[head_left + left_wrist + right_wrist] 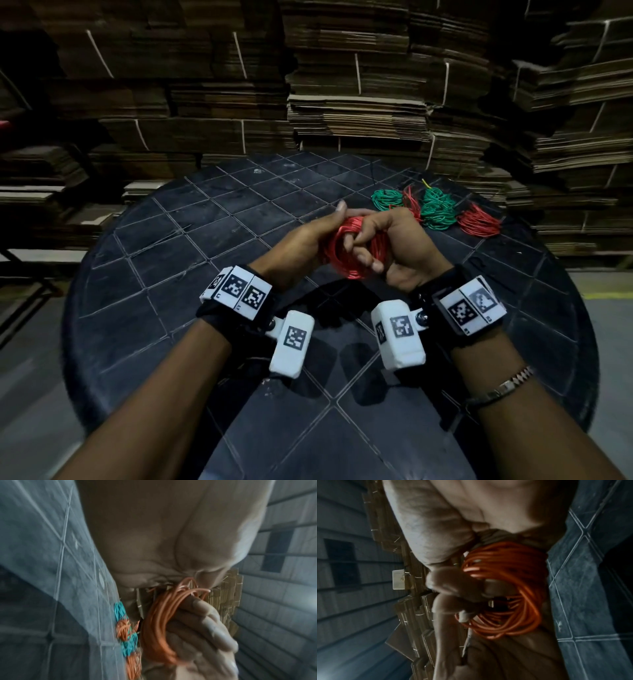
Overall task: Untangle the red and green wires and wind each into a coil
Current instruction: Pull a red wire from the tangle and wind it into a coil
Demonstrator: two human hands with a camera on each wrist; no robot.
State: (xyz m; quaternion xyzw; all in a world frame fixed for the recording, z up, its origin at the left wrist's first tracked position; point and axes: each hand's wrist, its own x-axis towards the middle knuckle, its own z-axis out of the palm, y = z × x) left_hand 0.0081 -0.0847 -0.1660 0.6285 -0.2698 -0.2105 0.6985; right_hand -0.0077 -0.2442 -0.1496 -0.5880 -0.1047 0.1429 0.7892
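Both forearms reach in from six o'clock and meet just past the middle of the round black table [144, 267], where we see the red coil [342, 253] held up between the two hands, clear of the tabletop. The left hand [301, 243] comes in from about eight o'clock, palm turned toward the coil, its fingers running up the coil's left side and one fingertip sticking out at the top, at twelve o'clock of the loop; in the left wrist view the left hand [163, 534] fills the upper picture with the red coil [159, 622] bunched below it. We cannot tell from here how tightly those left fingers close behind the wire. The right hand [394, 246] comes in from four o'clock, fingers curled and threaded through the loop, knuckles bent around the strands; the right wrist view confirms it, the right hand [453, 547] wrapped onto the red coil [510, 588] with a fingertip pressed on the lower strands. Both wrists are bent slightly inward, each wearing a black band with white marker blocks. Out at two o'clock on the table lie more bundles in a close row: a green coil [387, 198], a small red bundle [411, 202], a larger green bundle [438, 210] and a red bundle [478, 222]. Stacks of flattened cardboard [356, 102] rise behind the table.
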